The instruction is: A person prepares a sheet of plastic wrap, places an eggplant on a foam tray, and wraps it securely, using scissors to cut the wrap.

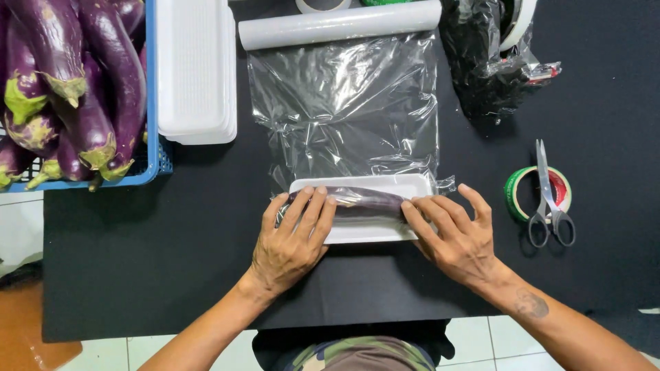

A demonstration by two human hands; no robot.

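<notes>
A white foam tray (385,183) lies on the black mat (172,240) with a purple eggplant (368,200) in it, under clear plastic wrap (344,103) pulled from a roll (340,24). My left hand (292,237) presses flat on the tray's left end, fingers over the eggplant. At the tray's right end rests my right hand (454,233), fingers spread and holding the wrap down against the tray.
A blue basket (155,161) of several purple eggplants (75,82) stands at the far left. A stack of white foam trays (196,69) lies beside it. Scissors (548,199) rest on a green tape roll (519,189) at the right. A crumpled dark plastic bag (488,62) sits at the back right.
</notes>
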